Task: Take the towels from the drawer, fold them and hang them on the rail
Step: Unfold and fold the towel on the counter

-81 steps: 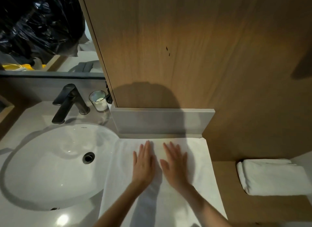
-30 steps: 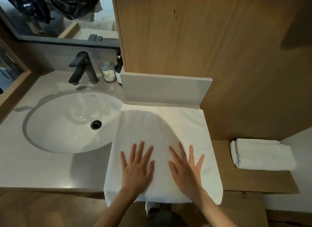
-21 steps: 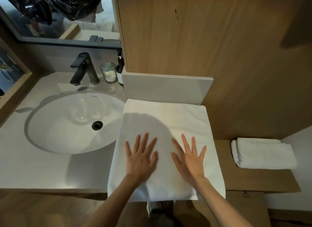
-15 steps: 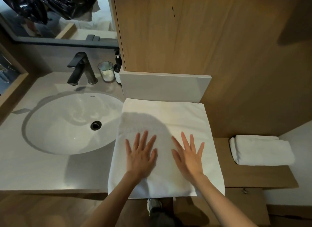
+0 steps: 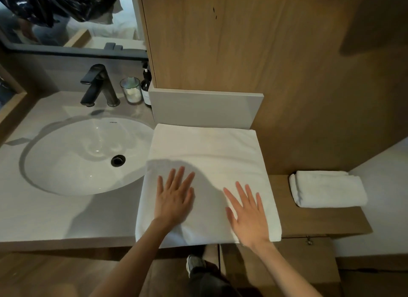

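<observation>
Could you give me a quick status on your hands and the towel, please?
Left hand and right hand open, flat on the towel. Towel folded, beside the sink. Second towel apart on the shelf; nothing blocking.

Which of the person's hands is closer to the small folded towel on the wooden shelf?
The right hand. It lies flat on the big towel, to the left of the folded towel; the left hand lies farther off, toward the sink.

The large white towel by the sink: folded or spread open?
Folded: the large white towel shows thick, layered edges on its right side; left hand and right hand lie flat on it.
</observation>
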`<state>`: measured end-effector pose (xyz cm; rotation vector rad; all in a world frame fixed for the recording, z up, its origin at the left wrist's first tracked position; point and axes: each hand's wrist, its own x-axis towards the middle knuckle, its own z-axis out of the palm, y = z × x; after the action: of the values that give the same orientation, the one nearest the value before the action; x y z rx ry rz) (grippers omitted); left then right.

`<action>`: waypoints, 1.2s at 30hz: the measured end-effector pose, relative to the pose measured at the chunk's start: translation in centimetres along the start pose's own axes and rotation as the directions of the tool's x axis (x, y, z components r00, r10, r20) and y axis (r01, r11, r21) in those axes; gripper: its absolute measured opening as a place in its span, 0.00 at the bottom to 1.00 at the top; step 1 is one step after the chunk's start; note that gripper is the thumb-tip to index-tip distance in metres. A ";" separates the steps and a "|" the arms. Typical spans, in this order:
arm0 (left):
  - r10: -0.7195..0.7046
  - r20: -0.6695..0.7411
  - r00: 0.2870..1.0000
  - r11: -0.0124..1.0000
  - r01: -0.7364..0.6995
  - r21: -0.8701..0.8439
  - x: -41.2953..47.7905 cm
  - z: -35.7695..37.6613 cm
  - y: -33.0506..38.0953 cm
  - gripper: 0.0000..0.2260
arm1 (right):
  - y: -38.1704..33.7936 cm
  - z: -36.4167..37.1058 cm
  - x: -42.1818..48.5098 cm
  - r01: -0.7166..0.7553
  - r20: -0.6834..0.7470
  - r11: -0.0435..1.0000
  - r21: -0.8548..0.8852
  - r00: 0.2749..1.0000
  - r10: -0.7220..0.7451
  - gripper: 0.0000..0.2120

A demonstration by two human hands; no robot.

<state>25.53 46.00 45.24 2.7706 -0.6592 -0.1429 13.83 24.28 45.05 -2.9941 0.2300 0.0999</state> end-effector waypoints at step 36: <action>0.122 0.138 0.983 0.981 -0.141 0.135 -14.4 -3.2 -4.5 0.30 | 1.4 -4.1 -7.4 0.025 0.170 0.994 -0.102 0.985 -0.007 0.48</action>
<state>15.11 57.15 47.33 2.8621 -0.9182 -0.2569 6.50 23.44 49.44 -3.0669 0.1868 0.3743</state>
